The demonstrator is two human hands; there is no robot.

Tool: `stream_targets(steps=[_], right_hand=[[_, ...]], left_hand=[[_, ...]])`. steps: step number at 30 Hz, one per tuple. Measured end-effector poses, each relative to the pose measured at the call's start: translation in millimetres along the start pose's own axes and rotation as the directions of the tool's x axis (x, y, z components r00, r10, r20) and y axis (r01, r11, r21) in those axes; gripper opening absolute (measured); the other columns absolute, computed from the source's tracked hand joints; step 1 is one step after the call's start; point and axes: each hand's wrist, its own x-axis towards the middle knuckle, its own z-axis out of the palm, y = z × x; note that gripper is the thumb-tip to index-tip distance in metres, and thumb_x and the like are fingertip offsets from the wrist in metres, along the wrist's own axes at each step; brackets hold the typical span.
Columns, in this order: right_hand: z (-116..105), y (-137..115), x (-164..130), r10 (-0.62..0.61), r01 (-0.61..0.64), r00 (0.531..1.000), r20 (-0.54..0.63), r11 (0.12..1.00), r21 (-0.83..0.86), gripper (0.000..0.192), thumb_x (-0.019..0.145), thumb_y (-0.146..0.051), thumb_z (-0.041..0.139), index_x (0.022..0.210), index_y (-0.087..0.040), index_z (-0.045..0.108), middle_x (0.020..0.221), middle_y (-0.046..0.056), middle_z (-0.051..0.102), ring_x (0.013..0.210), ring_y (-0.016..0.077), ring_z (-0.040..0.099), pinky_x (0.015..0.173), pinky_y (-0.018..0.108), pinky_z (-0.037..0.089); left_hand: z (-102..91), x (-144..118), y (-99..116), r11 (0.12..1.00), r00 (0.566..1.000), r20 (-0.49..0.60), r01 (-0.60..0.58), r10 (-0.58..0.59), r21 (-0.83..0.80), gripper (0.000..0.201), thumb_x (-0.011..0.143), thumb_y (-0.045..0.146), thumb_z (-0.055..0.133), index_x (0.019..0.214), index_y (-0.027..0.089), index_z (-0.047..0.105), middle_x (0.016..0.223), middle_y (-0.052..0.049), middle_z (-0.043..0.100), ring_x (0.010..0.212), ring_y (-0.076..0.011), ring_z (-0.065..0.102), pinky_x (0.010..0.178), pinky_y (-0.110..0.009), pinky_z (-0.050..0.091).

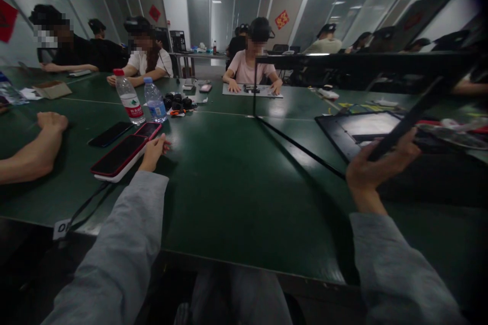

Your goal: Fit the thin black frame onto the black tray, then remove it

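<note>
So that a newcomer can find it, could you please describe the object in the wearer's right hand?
Start with the big green table and look to the right of the picture. There the gray-sleeved right hand holds a slim black frame. Unlike the dark-bordered panel lying behind it, it is raised, and you can see through its middle.

From my head, the only camera looks forward and down along my sleeves (125,228), with my left hand (153,153) and my right hand (368,173) near it; the table (236,188) spreads between and beyond my hands, and the glass wall (223,25) stands far past them.
</note>
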Motion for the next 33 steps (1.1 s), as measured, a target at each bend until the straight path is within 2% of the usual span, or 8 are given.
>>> stream_targets(steps=[3, 7, 11, 15, 19, 24, 28, 33], right_hand=[[3.2, -18.9, -7.8, 0.044, -0.038, 0.999, -0.028, 0.983, 0.182, 0.070, 0.107, -0.043, 0.029, 0.166, -0.005, 0.026, 0.122, 0.027, 0.065, 0.106, 0.0340, 0.070, 0.103, 0.057, 0.053], [13.0, -42.9, -22.8, 0.114, -0.172, 0.977, 0.180, 0.922, 0.348, 0.063, 0.108, -0.042, 0.032, 0.166, -0.018, 0.027, 0.098, 0.009, 0.068, 0.066, 0.0205, 0.064, 0.083, 0.043, 0.059], [33.4, -57.4, -36.7, 0.124, -0.243, 0.940, 0.317, 0.895, 0.373, 0.062, 0.106, -0.046, 0.036, 0.164, -0.025, 0.027, 0.106, 0.008, 0.069, 0.072, 0.0207, 0.067, 0.082, 0.042, 0.060], [54.8, -60.5, -47.5, 0.135, -0.305, 0.874, 0.466, 0.901, 0.310, 0.071, 0.098, -0.049, 0.051, 0.160, -0.020, 0.030, 0.108, 0.011, 0.071, 0.081, 0.0266, 0.070, 0.087, 0.047, 0.059], [69.1, -60.0, -53.8, 0.215, -0.409, 0.755, 0.620, 0.893, 0.188, 0.049, 0.091, -0.045, 0.060, 0.134, -0.021, 0.055, 0.089, 0.008, 0.070, 0.081, 0.0297, 0.070, 0.092, 0.049, 0.057], [82.3, -48.2, -54.2, 0.278, -0.478, 0.694, 0.664, 0.868, 0.136, 0.040, 0.081, -0.040, 0.069, 0.116, -0.021, 0.061, 0.085, 0.008, 0.072, 0.090, 0.0305, 0.071, 0.099, 0.050, 0.054], [90.8, -35.0, -55.0, 0.263, -0.592, 0.591, 0.763, 0.784, 0.188, 0.040, 0.076, -0.042, 0.071, 0.109, -0.022, 0.062, 0.096, 0.010, 0.075, 0.091, 0.0282, 0.072, 0.096, 0.048, 0.057], [97.0, -27.1, -59.5, 0.207, -0.566, 0.641, 0.739, 0.778, 0.274, 0.035, 0.077, -0.041, 0.070, 0.107, -0.022, 0.066, 0.103, 0.010, 0.075, 0.100, 0.0278, 0.072, 0.098, 0.045, 0.058]], left_hand=[[4.9, -1.6, 8.1, 0.994, 1.000, -0.031, -0.006, 0.002, -0.113, 0.057, 0.090, 0.070, 0.064, 0.095, 0.014, 0.076, 0.093, -0.013, 0.078, 0.077, -0.0177, 0.070, 0.064, -0.026, 0.050], [13.7, -9.0, 16.7, 0.979, 0.996, 0.042, -0.072, 0.081, -0.193, 0.066, 0.077, 0.064, 0.083, 0.122, 0.017, 0.072, 0.126, -0.015, 0.075, 0.112, -0.0252, 0.071, 0.085, -0.030, 0.056], [17.9, -14.1, 18.4, 0.959, 0.986, 0.158, -0.015, 0.062, -0.281, 0.062, 0.072, 0.067, 0.086, 0.104, 0.016, 0.072, 0.093, -0.009, 0.074, 0.086, -0.0215, 0.072, 0.075, -0.032, 0.056], [15.6, -9.5, 17.3, 0.923, 1.000, 0.025, 0.015, -0.005, -0.385, 0.051, 0.070, 0.061, 0.089, 0.082, 0.018, 0.065, 0.067, 0.001, 0.057, 0.057, -0.0100, 0.051, 0.053, -0.024, 0.040], [11.4, -6.2, 17.3, 0.921, 0.999, -0.042, 0.008, -0.026, -0.390, 0.048, 0.067, 0.050, 0.091, 0.091, 0.018, 0.066, 0.064, 0.006, 0.052, 0.052, -0.0075, 0.043, 0.049, -0.022, 0.032], [6.2, -11.6, 13.3, 0.999, 1.000, 0.009, -0.029, 0.028, 0.046, 0.027, 0.083, 0.043, 0.073, 0.088, 0.017, 0.072, 0.072, -0.003, 0.065, 0.061, -0.0156, 0.057, 0.059, -0.029, 0.043], [4.7, -14.6, 4.5, 0.859, 0.992, 0.046, -0.126, 0.119, 0.496, 0.032, 0.090, 0.044, 0.066, 0.097, 0.017, 0.081, 0.100, -0.015, 0.079, 0.103, -0.0333, 0.071, 0.088, -0.038, 0.051], [6.2, -13.8, -1.2, 0.746, 0.988, 0.075, -0.152, 0.137, 0.649, 0.044, 0.097, 0.048, 0.059, 0.118, 0.018, 0.083, 0.127, -0.019, 0.076, 0.120, -0.0374, 0.069, 0.099, -0.042, 0.051]])
